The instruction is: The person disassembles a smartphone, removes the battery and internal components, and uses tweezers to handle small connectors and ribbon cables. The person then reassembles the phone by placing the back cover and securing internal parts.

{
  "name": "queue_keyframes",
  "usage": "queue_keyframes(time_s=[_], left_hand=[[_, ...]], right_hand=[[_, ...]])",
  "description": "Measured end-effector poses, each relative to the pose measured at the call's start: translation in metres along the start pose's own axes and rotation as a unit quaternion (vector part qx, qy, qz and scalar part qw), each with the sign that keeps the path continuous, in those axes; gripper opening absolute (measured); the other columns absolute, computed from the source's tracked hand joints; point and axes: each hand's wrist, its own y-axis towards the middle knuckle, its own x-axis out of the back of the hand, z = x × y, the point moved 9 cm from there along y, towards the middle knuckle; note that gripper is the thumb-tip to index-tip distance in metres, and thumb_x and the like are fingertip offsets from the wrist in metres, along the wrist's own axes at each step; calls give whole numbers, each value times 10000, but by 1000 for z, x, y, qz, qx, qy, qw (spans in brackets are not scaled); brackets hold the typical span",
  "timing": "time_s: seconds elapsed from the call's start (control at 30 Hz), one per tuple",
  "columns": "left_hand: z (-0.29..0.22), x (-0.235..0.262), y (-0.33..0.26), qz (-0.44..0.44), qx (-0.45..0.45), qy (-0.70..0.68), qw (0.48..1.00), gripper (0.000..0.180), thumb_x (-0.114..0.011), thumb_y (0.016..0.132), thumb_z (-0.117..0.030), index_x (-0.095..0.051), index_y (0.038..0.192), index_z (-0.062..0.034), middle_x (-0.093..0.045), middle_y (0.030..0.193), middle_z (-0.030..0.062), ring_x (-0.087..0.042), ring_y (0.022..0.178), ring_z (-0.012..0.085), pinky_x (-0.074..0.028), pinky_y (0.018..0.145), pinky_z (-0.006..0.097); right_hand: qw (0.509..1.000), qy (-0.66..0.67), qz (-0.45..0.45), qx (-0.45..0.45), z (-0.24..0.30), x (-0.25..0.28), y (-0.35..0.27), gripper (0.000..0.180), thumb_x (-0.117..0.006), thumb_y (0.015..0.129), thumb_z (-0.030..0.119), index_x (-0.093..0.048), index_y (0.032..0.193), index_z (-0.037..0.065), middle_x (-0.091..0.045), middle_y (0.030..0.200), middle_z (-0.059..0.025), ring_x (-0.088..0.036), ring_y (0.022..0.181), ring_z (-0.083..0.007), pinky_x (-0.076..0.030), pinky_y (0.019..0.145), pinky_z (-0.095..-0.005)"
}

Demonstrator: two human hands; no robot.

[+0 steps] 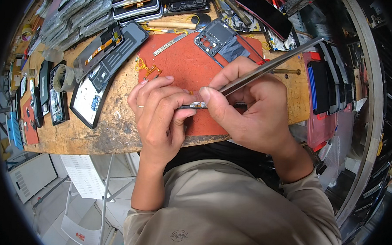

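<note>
My left hand (156,114) is closed on a thin, flat phone part (197,105), edge-on, with small metallic and orange bits along its rim. Most of that part is hidden behind the fingers. In my right hand (259,114) is a pair of long metal tweezers (275,64), slanting up to the right. The right thumb and fingertips meet the phone part's right end; the tweezers' tips cannot be made out. Both hands are over a red mat (176,69). Beyond the left fingers lie orange flex cables (151,71). A dark phone housing (215,38) rests at the mat's far edge.
A wooden bench (121,128) carries the mat. Phone panels (120,49) and bubble-wrapped stacks (78,19) crowd the left. Behind the mat are a metal strip (169,44) and a phone (264,14). At right stand a screwdriver (288,72) and more phone parts (322,86).
</note>
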Motion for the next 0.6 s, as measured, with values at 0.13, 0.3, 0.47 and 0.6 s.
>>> queue_keyframes(time_s=[0.13,0.3,0.47,0.6], left_hand=[[0,0,0,0,-1,0,1000,201,-757,979,-328,-765,989,-127,-745,983,26,-683,1146,295,-375,1115,495],[0,0,0,-1,0,-2,1000,207,-751,986,-333,-761,987,-127,-747,978,25,-684,1145,296,-375,1115,496],[0,0,0,0,-4,1,1000,211,-750,988,-336,-761,987,-125,-748,979,26,-687,1142,298,-380,1112,498],[0,0,-1,-2,-5,-1,1000,210,-750,988,-334,-760,989,-124,-747,980,28,-687,1142,298,-384,1109,500]], right_hand=[[1000,-11,3,0,2,0,1,90,-750,983,-34,-663,1004,-44,-681,898,-6,-657,747,-2,-511,597,-164],[1000,-20,3,-3,2,0,2,90,-745,980,-40,-657,999,-47,-689,904,-20,-687,763,-15,-529,606,-164],[1000,-3,0,-16,1,-1,2,92,-741,981,-40,-651,999,-38,-700,896,-24,-701,776,-23,-548,624,-172],[1000,-1,0,-22,1,-1,2,95,-741,982,-38,-647,990,-31,-705,886,-20,-701,773,-24,-552,628,-177]])
